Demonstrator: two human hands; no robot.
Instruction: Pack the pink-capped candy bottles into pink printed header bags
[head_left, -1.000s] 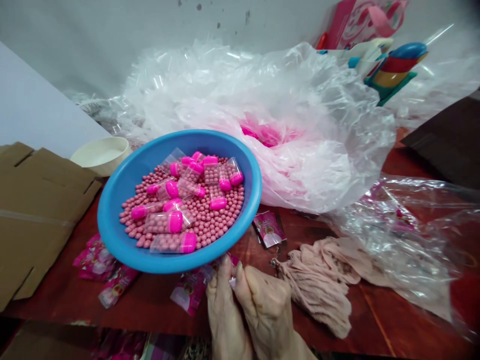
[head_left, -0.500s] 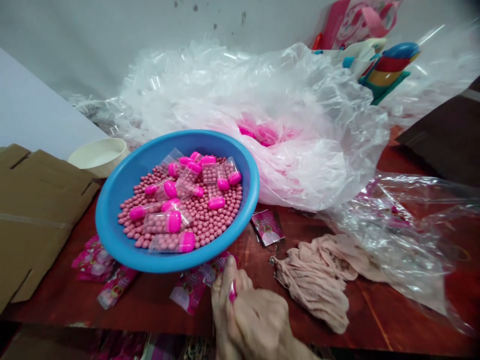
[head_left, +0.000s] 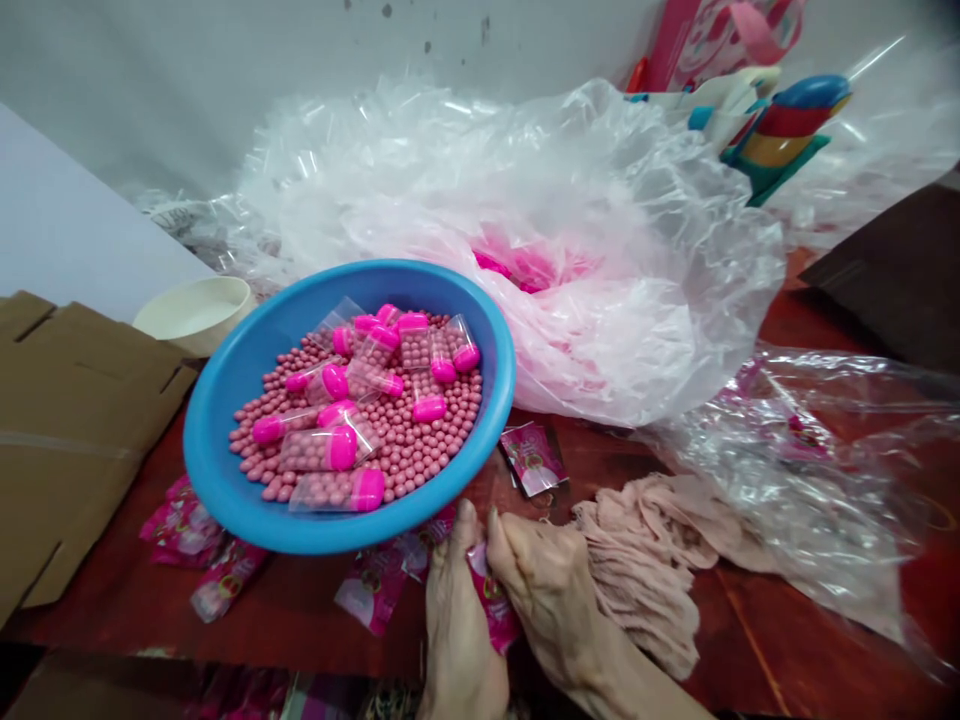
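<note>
Okay, I'm working a small pink packet (head_left: 493,600) between my hands, low over the red table (head_left: 300,610), just below a blue bowl (head_left: 225,490). My right hand (head_left: 551,600) is pinching it narrowly, its fingertips pressing near the packet's upper end. My left hand (head_left: 457,620) is standing close against the other side, and I can't tell whether those fingers are gripping. I'm judging this as the step of handling a single packet, and the next move calls for a steady pinch, clear of the bowl's rim. Just above my hands, the bowl is holding pink beads (head_left: 427,450) and clear capsules (head_left: 322,450) with pink caps. More pink packets (head_left: 180,525) are lying to the left of my hands, and another packet (head_left: 532,458) is lying beside the bowl. Further out, a crumpled beige stocking (head_left: 645,570), a big plastic bag (head_left: 600,340) and a cardboard sheet (head_left: 67,440) are spreading around me.
</note>
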